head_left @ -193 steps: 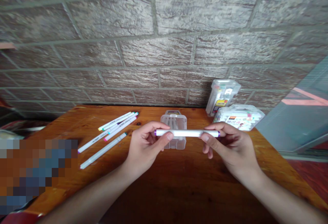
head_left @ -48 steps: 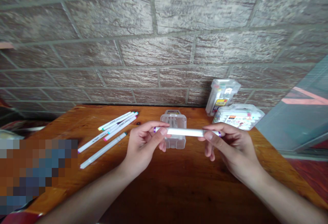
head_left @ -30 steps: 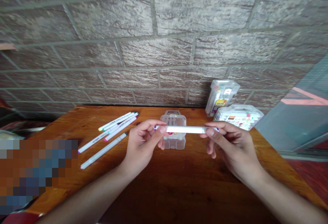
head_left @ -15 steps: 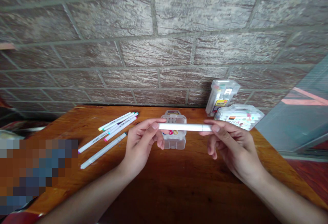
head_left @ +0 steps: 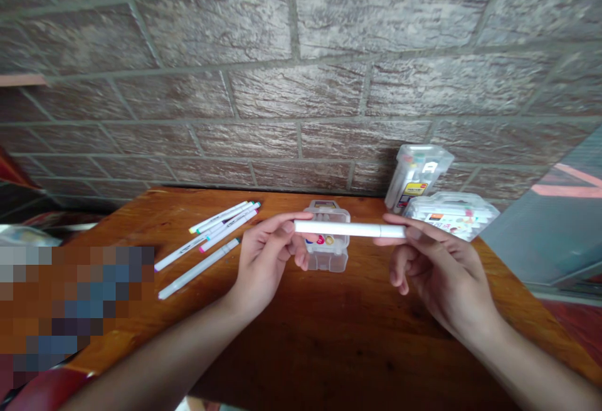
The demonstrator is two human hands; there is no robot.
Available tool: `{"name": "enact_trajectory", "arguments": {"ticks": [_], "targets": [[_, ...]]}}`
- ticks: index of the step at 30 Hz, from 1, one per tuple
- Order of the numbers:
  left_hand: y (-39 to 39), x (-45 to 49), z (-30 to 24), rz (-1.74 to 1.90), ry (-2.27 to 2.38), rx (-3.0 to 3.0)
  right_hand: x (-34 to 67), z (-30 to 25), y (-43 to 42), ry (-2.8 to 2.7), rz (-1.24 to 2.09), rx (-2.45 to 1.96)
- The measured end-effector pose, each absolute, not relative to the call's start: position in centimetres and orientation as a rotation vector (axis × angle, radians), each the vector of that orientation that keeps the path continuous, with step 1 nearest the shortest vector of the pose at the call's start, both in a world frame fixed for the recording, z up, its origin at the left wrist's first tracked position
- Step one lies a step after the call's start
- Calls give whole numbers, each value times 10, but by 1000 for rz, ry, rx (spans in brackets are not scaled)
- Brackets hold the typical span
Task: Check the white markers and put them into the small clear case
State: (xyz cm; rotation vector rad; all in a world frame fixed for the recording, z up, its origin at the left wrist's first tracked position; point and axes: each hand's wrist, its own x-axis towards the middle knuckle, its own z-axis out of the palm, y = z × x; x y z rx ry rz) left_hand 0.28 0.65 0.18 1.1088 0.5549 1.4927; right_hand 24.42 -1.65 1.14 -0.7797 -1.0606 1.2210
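Observation:
A white marker pen (head_left: 345, 229) lies level in the air between my two hands. My left hand (head_left: 266, 254) pinches its left end between thumb and fingers. At the other end, my right hand (head_left: 439, 266) grips it the same way, thumb in front. Behind the marker, on the wooden table (head_left: 301, 329), stands a small clear plastic case (head_left: 329, 260) with its lid open; the marker and my left fingers cover part of it. Several more white markers (head_left: 226, 229) with coloured ends lie loosely on the table to the left of my left hand.
Toward the back right stands a tall clear box of markers (head_left: 418, 176). Beside it is a clear carrying case (head_left: 454, 213) with markers inside, partly behind my right hand. A stone-block wall (head_left: 301, 85) rises along the table's back edge. A blurred-out patch (head_left: 70, 310) covers the lower left.
The whole view has shifted slightly, so the scene sits a little further right. Both hands still hold the marker at its ends, with my right hand marginally farther from my left.

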Motion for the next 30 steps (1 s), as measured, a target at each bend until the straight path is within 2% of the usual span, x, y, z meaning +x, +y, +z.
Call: {"name": "enact_trajectory", "arguments": {"ticks": [15,30], "targets": [[10,3,-1,1477,544,1114,248,13,-15,-1068,1177,-935],[10,3,1,1473,517,1071,246,13,-16,-1042,1214,-901]]}}
